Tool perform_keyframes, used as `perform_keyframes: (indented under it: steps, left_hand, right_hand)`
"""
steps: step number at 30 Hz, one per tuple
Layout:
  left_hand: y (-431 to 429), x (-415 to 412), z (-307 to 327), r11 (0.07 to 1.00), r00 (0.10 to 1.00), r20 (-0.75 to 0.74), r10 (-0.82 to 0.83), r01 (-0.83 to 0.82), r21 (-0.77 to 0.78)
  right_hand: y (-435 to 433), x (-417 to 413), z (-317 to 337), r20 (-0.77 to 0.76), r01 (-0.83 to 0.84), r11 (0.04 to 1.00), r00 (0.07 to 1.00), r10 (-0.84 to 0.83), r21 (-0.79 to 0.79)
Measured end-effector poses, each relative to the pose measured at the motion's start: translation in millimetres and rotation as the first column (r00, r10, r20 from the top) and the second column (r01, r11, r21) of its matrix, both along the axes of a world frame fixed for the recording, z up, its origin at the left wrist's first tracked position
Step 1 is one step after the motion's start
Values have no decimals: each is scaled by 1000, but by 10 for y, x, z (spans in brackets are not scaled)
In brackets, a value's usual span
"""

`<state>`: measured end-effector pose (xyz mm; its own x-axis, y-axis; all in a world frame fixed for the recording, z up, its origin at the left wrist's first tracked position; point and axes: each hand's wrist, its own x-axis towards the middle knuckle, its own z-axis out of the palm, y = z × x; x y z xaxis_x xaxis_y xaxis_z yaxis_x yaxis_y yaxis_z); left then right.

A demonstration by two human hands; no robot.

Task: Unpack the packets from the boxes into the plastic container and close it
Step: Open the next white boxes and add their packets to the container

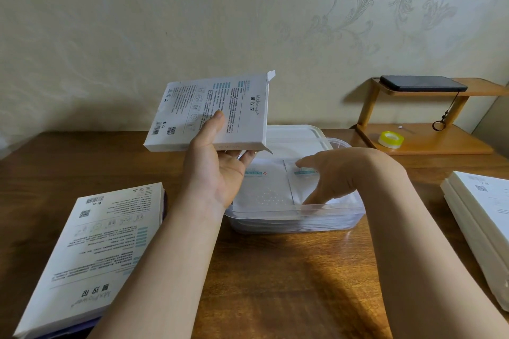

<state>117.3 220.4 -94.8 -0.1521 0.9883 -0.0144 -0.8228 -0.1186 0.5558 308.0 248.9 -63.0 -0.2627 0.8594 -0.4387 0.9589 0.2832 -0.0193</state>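
left grip (pixel 217 170) holds a box (pixel 212 113) up | right grip (pixel 333 176), fingers straight, rests on packets (pixel 264 187) in container (pixel 292 224) | lid (pixel 292 132) off | boxes (pixel 479 228) at right edge likely still full

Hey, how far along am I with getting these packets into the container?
Done: packets lie in the plastic container. In hand: the left hand holds an open box above it; the right hand touches the packets. Left: the stacked boxes at right, perhaps the flat box at left, and the lid, lying behind.

"MxFlower®" on raised box (pixel 209 113), plus QR code and barcode (fine print too small to read). Same "MxFlower", upside down, on flat box (pixel 91 250).
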Motion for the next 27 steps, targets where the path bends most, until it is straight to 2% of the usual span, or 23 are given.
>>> perform_keyframes:
  steps: [14,17,23,27]
  left_hand:
    - [-29,6,9,1000,1000,7,-5,5,9]
    - [-32,9,13,1000,1000,6,-6,6,11]
    - [-38,5,9,1000,1000,10,2,-2,11]
    - [-39,2,4,1000,1000,9,-3,3,12]
  right_hand:
    - [127,-84,-239,83,-20,998,996,25,-64]
    - [100,-35,-180,10,-38,998,999,39,-43]
    - [49,-203,-141,-321,-133,988,935,151,77]
    - [31,-432,-288,-285,-264,954,912,296,145]
